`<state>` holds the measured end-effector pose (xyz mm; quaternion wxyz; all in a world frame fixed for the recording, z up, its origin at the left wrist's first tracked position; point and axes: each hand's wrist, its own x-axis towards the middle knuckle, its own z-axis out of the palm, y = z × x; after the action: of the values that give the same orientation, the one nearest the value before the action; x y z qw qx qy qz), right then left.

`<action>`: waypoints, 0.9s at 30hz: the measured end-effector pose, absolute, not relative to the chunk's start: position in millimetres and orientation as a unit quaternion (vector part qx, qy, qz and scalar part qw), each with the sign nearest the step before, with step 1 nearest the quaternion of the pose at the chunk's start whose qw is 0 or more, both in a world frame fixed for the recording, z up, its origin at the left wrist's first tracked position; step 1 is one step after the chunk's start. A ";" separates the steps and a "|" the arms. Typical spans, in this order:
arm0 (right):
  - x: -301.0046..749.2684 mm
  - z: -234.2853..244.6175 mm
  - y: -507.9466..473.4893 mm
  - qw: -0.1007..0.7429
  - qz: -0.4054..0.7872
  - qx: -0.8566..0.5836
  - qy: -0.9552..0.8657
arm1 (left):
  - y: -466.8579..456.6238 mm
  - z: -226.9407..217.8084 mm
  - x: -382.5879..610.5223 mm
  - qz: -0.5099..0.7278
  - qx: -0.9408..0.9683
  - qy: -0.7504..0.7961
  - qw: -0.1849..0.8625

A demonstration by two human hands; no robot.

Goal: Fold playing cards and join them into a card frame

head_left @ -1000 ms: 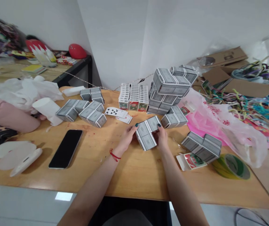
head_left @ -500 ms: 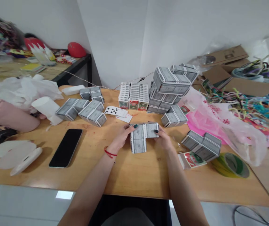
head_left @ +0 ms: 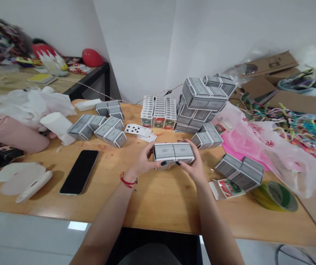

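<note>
Both my hands grip one block of grey-backed card packs (head_left: 174, 152), raised a little above the wooden table (head_left: 158, 198). My left hand (head_left: 144, 162) closes on its left end, thumb under the front, and my right hand (head_left: 192, 166) closes on its right end. The block lies level, with two pack backs facing up. Loose playing cards (head_left: 137, 130) lie just beyond it. Other grey pack blocks (head_left: 111, 133) rest to the left, and one more block (head_left: 240, 172) sits to the right.
A tall stack of pack blocks (head_left: 202, 101) and rows of small packs (head_left: 158, 112) stand at the back. A black phone (head_left: 80, 171) lies left, white plastic (head_left: 31, 103) beyond it. A pink bag (head_left: 260, 147), a tape roll (head_left: 275, 191) and an opened pack (head_left: 227, 187) lie right.
The block was L-shaped and turned flat toward me; it now reads as a level two-wide block, lifted slightly. My thumbs have come round to its front.
</note>
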<state>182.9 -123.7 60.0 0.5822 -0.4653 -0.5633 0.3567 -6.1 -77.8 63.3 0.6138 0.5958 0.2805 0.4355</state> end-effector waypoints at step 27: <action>180.7 54.6 -126.0 0.461 0.162 -0.506 -0.711 | -80.2 80.9 -13.0 0.352 0.790 0.299 0.404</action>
<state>180.7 -126.0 54.6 0.4610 -0.5060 -0.7107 0.1624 -13.0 -80.2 80.9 0.4042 0.7896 0.2988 0.3519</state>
